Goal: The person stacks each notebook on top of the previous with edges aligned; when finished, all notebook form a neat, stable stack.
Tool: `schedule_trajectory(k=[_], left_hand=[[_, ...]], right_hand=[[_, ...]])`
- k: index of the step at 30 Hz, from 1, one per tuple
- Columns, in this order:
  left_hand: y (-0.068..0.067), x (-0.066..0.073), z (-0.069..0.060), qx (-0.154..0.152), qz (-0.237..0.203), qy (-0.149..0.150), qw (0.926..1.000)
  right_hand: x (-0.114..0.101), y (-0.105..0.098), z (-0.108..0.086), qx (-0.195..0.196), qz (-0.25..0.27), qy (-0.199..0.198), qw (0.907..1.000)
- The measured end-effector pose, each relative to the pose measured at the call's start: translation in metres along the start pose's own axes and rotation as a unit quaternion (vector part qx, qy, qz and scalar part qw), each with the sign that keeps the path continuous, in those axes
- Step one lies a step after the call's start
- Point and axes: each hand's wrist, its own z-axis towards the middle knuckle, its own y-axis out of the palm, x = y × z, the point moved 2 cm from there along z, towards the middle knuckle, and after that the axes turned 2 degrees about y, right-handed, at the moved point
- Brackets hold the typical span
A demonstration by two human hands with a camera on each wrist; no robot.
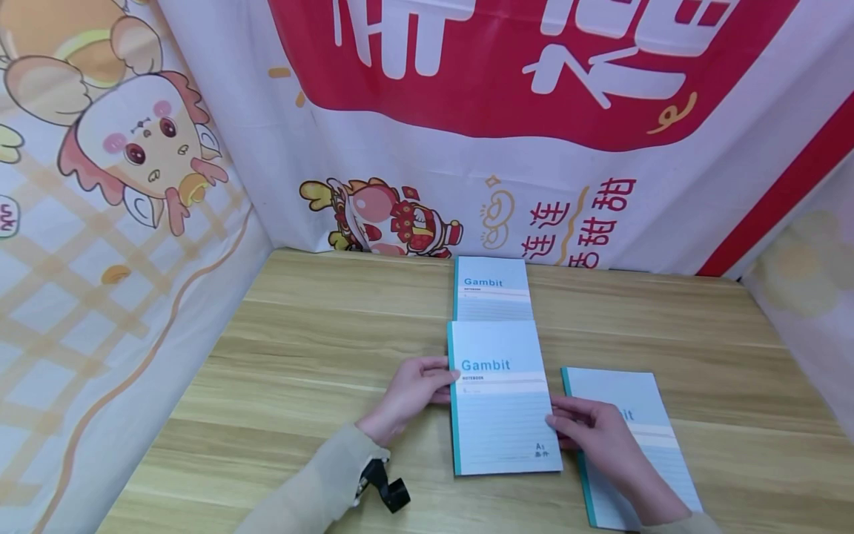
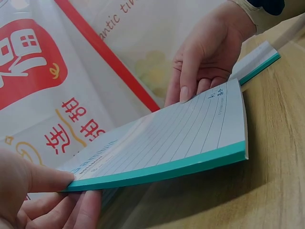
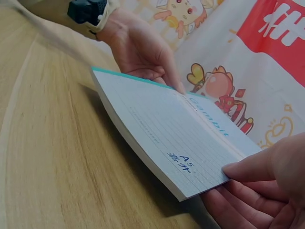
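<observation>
A pale blue notebook with a teal spine and "Gambit" on its cover is held just above the wooden table. My left hand pinches its spine edge, thumb on the cover and fingers beneath, as the left wrist view shows. On the opposite long edge, my right hand pinches it the same way, seen close in the right wrist view. Behind it lies a second Gambit notebook, its lower part covered by the held one. A third notebook lies to the right, partly hidden under my right hand and forearm.
The wooden table meets a hanging white and red printed cloth at its back edge. More printed cloth hangs along the left side. A black wrist camera sticks out from my left sleeve.
</observation>
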Motion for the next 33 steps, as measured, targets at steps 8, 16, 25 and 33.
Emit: schedule_trajectory(k=[8, 16, 25, 33], left_hand=[[-0.002, 0.001, 0.004, -0.001, -0.020, -0.003, 0.9998], [-0.003, -0.003, 0.002, -0.007, -0.025, -0.006, 0.9996], [-0.001, -0.010, -0.006, -0.029, -0.018, -0.009, 0.9994], [-0.003, -0.003, -0.005, -0.022, -0.007, 0.005, 0.9997]], right_hand=[[0.000, -0.005, 0.005, -0.012, 0.052, 0.017, 0.9984], [-0.002, -0.009, 0.010, -0.011, 0.067, 0.007, 0.9976], [-0.012, -0.015, 0.019, -0.008, 0.072, 0.006, 0.9973], [-0.021, -0.017, 0.028, -0.002, 0.059, -0.010, 0.9982]])
